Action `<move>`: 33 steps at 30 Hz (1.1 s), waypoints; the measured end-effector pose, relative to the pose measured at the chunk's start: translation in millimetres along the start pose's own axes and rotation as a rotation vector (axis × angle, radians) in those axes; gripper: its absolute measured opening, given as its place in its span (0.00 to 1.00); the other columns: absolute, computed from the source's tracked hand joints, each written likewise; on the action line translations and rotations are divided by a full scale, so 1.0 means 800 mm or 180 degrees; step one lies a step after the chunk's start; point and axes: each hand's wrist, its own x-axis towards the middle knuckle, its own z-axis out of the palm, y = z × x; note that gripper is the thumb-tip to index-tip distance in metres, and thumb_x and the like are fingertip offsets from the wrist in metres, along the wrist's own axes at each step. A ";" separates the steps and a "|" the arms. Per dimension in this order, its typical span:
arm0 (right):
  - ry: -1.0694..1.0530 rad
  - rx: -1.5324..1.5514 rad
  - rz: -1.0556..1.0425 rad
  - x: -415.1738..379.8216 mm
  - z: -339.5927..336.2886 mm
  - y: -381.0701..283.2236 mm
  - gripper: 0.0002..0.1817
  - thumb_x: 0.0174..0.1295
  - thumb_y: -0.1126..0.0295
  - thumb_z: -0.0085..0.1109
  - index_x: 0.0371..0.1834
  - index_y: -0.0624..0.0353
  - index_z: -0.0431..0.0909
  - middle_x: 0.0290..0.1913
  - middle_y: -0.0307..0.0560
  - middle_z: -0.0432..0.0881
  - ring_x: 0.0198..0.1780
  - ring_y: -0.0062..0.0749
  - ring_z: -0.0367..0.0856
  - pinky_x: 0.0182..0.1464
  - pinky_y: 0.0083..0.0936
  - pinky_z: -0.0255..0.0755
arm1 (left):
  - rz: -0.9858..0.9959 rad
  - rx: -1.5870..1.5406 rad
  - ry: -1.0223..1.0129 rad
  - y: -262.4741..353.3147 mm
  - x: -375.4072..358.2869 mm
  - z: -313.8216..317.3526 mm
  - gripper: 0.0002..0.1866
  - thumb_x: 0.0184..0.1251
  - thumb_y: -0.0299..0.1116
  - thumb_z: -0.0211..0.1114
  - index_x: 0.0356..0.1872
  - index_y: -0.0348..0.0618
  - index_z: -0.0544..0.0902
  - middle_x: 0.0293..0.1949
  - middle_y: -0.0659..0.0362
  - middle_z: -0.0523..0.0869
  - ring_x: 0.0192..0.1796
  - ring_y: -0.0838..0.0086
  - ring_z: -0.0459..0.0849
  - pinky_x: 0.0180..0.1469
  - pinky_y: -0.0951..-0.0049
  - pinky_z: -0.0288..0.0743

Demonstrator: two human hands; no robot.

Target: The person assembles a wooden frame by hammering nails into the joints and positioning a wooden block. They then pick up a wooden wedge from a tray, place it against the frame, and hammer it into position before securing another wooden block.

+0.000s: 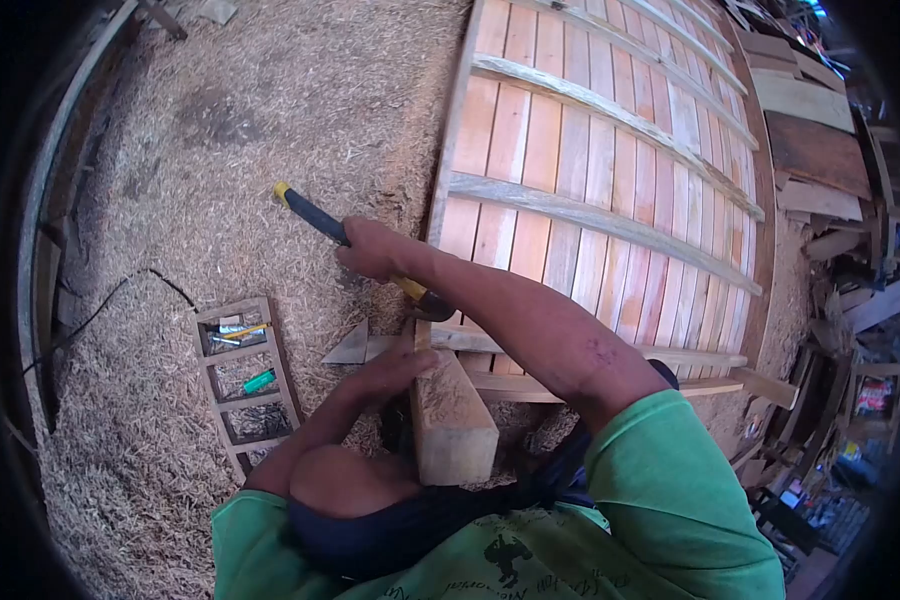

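Observation:
My right hand [372, 250] is wrapped round the black and yellow handle of a hammer [315, 215]. The hammer's dark head is low, close above the corner of a large slatted wooden panel [560, 150]. My left hand [400, 370] presses against the upper left edge of a thick wooden block [455, 420], its fingers bent over the edge and partly hidden. I cannot see whether a nail is between them. The block lies lengthwise in front of my body, its far end by the panel's near rail.
A wooden tray [278, 365] with compartments holds a green-handled tool [259, 381], a pencil and what look like nails. Wood shavings [190, 200] cover the ground. A black cord [105, 300] runs at left. Stacked boards [805, 140] and clutter stand at right.

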 end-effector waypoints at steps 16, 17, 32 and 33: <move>0.2034 0.1793 0.0105 -0.320 -0.083 0.105 0.14 0.80 0.59 0.62 0.56 0.58 0.79 0.36 0.35 0.77 0.38 0.20 0.76 0.42 0.24 0.73 | -0.0268 -0.0342 0.0637 0.024 -0.004 0.037 0.33 0.69 0.31 0.63 0.75 0.34 0.73 0.61 0.51 0.86 0.63 0.66 0.83 0.69 0.65 0.74; 0.2131 0.1917 0.0190 -0.341 -0.081 0.118 0.14 0.80 0.58 0.62 0.56 0.56 0.79 0.39 0.35 0.78 0.42 0.21 0.77 0.47 0.25 0.73 | -0.0402 -0.0323 0.0725 0.028 0.000 0.038 0.32 0.68 0.30 0.63 0.74 0.33 0.75 0.61 0.51 0.86 0.63 0.66 0.83 0.69 0.65 0.75; 0.0932 0.6171 0.1209 -0.521 -0.026 0.206 0.29 0.79 0.67 0.56 0.80 0.57 0.61 0.56 0.64 0.84 0.45 0.44 0.89 0.41 0.37 0.86 | 0.0004 -0.1350 0.0981 0.042 -0.010 0.075 0.39 0.69 0.28 0.66 0.82 0.41 0.66 0.65 0.52 0.84 0.63 0.66 0.87 0.70 0.63 0.78; 0.0989 0.5911 0.1230 -0.511 -0.010 0.229 0.29 0.80 0.67 0.55 0.80 0.55 0.60 0.54 0.64 0.84 0.41 0.42 0.88 0.37 0.35 0.85 | 0.0040 -0.1453 0.0996 0.043 -0.011 0.079 0.39 0.70 0.28 0.67 0.82 0.41 0.66 0.65 0.52 0.85 0.61 0.67 0.88 0.69 0.64 0.79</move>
